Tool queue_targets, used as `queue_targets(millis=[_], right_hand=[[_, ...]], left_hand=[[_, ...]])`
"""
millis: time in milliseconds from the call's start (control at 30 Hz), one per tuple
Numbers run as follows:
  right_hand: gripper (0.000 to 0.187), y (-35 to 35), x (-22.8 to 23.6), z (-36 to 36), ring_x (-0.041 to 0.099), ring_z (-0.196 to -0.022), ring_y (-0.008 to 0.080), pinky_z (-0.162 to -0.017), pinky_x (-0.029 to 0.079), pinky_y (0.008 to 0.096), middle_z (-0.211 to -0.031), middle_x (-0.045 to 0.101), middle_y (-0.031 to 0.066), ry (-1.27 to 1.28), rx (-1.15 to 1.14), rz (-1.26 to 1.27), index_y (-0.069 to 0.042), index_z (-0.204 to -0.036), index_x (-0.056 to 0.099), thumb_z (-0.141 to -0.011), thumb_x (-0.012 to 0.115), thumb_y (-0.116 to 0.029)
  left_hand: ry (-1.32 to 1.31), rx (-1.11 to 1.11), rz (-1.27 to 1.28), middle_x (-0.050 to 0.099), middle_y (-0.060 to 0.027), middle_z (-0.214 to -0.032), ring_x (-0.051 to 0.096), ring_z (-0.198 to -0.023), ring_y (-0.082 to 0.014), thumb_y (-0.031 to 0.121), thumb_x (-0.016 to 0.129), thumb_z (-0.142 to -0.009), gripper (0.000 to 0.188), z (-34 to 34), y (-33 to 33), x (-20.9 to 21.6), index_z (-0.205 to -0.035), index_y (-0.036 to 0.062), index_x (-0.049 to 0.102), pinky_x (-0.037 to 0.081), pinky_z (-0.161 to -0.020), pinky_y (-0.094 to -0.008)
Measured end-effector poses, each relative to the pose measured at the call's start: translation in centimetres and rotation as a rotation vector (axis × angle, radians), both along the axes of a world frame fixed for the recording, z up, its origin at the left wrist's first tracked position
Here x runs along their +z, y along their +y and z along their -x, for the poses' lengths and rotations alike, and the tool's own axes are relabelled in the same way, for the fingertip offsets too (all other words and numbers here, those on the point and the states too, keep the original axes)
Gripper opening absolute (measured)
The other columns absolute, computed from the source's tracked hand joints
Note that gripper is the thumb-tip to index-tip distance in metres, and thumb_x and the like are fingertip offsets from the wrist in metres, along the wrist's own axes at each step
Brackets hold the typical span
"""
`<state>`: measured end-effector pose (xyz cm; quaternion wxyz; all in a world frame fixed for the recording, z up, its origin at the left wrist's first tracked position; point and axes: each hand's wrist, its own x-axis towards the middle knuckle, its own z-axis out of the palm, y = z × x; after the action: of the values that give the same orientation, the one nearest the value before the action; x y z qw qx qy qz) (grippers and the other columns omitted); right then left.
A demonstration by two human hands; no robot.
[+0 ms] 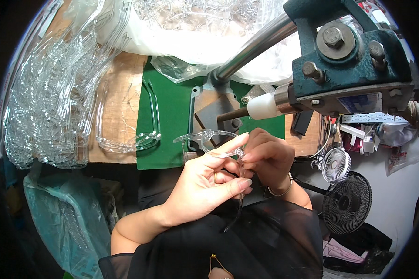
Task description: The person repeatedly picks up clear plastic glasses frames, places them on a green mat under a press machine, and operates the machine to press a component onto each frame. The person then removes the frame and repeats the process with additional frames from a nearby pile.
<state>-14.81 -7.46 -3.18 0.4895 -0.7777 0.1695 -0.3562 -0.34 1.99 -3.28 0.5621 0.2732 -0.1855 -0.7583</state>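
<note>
My left hand [195, 186] is closed round a clear plastic eyeglass frame [198, 136], holding it up in front of the green mat [165, 156]. One temple hangs down past the thumb toward my black top. My right hand [270, 156] is pinched at the hinge corner of the same frame; whether something small sits between those fingertips is hidden. Another clear eyeglass frame [149, 139] lies to the left, partly on the mat and partly on the wooden bench, with its temples pointing away.
A big heap of clear eyeglass frames [51, 102] covers the left of the bench. Plastic bags [172, 51] holding more clear parts fill the back. A teal bench machine [354, 69] overhangs from the right, its rod [233, 114] close beyond my hands. Two fans [344, 202] stand at right.
</note>
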Motion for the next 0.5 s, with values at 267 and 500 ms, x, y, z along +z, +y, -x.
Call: queue_targets(millis=[267, 500], right_hand=[[0.009, 0.0, 0.1, 0.3, 0.052, -0.067, 0.0153, -0.061, 0.042, 0.0259, -0.071, 0.058, 0.0064, -0.084, -0.047, -0.028, 0.0, -0.078, 0.059, -0.072, 0.064, -0.005], [0.036, -5.5, 12.8, 5.7, 0.048, -0.089, 0.0226, -0.083, 0.036, 0.0337, -0.096, 0.051, 0.0116, -0.809, -0.563, 0.505, 0.001, -0.101, 0.046, -0.082, 0.049, -0.03]], left_hand=[[-0.031, 0.046, 0.07, 0.056, -0.0087, -0.079, 0.06, -0.072, -0.0146, -0.008, 0.06, -0.073, 0.068, 0.4, -0.6, 0.1, -0.131, 0.0031, 0.027, 0.051, -0.069, -0.0262], [-0.052, 0.171, 0.148, 0.059, -0.0123, -0.088, 0.061, -0.074, -0.0164, -0.004, 0.06, -0.074, 0.07, 1.0, -5.1, 2.2, -0.132, 0.008, 0.024, 0.051, -0.065, -0.0242]])
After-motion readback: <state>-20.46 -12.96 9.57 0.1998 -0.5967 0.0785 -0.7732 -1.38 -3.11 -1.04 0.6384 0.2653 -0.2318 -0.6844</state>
